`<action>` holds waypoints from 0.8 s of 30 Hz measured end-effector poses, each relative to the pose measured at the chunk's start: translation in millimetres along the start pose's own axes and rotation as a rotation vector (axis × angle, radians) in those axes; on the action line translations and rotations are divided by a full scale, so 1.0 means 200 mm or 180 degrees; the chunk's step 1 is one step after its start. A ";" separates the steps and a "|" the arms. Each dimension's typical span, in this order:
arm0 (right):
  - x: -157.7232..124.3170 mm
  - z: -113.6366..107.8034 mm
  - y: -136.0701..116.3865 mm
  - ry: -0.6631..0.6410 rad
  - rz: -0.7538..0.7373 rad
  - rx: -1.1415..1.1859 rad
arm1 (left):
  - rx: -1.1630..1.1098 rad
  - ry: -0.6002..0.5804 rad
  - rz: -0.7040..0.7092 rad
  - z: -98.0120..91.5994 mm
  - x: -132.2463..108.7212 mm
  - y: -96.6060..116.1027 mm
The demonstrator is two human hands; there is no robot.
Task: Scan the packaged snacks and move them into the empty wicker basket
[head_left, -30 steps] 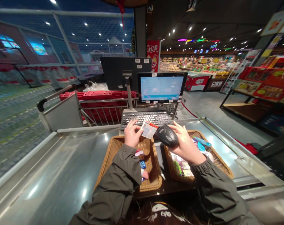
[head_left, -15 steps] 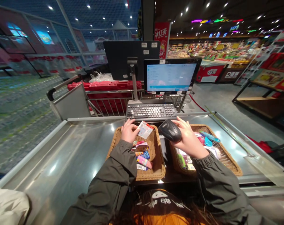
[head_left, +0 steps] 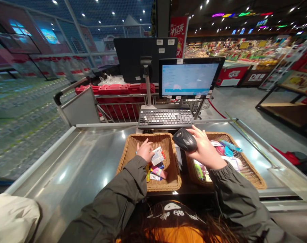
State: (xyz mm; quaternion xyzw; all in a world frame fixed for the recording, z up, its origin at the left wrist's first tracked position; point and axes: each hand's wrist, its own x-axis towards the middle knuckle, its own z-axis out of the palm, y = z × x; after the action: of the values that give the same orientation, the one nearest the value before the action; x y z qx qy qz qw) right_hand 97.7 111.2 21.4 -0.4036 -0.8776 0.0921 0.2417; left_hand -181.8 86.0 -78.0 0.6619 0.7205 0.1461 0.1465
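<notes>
Left hand (head_left: 145, 151), fingers apart, hangs beside white packet (head_left: 157, 156) inside left basket's (head_left: 165, 186) left edge; right hand (head_left: 206, 148) clamps barcode scanner (head_left: 185, 139); right basket's (head_left: 250, 172) goods (head_left: 228, 151) seemingly remain.

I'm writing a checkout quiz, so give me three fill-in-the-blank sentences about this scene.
The right hand grips a black barcode ____.
Of the two baskets, the left hand is over the ____ one.
For typing, a ____ sits before the lit screen.

Missing words: scanner; left; keyboard.

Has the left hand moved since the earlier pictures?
Yes: judged against the keyboard, the left hand has moved away from it, down toward the left basket.
</notes>
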 end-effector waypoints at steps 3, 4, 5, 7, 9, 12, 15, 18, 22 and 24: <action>0.00 0.00 -0.01 0.0010 -0.0016 0.0003 | 0.0125 -0.0327 0.0004 0.06 0.00 -0.01; 0.00 0.00 -0.01 0.0014 -0.0019 0.0009 | 0.0140 -0.0432 0.0029 0.09 0.00 -0.02; -0.01 0.00 -0.01 0.0019 -0.0018 0.0016 | 0.0169 -0.0550 0.0062 0.11 -0.01 -0.03; -0.01 0.00 -0.01 0.0022 -0.0006 0.0015 | 0.0253 -0.0776 0.0147 0.16 -0.01 -0.05; -0.01 0.00 -0.01 0.0026 0.0010 -0.0002 | 0.0368 -0.0963 0.0253 0.21 -0.02 -0.06; -0.02 0.00 0.00 0.0031 0.0029 -0.0028 | 0.0565 -0.1184 0.0411 0.25 -0.04 -0.08; -0.04 0.00 0.01 0.0052 0.0034 -0.0042 | 0.0746 -0.1277 0.0531 0.25 -0.06 -0.06; -0.07 -0.03 0.04 0.0115 0.0071 -0.0072 | 0.0848 -0.1272 0.0715 0.20 -0.07 -0.02; -0.13 -0.11 0.11 0.0249 0.0249 -0.0127 | 0.0815 -0.1139 0.1053 0.07 -0.05 0.11; -0.17 -0.15 0.15 0.0339 0.0372 -0.0169 | 0.0660 -0.0849 0.1300 0.00 -0.04 0.20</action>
State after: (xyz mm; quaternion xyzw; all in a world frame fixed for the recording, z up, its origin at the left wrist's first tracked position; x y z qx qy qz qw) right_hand 152.3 104.9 24.8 -0.4647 -0.8406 0.0612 0.2715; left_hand -143.9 81.6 -62.1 0.8184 0.5575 0.0095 0.1390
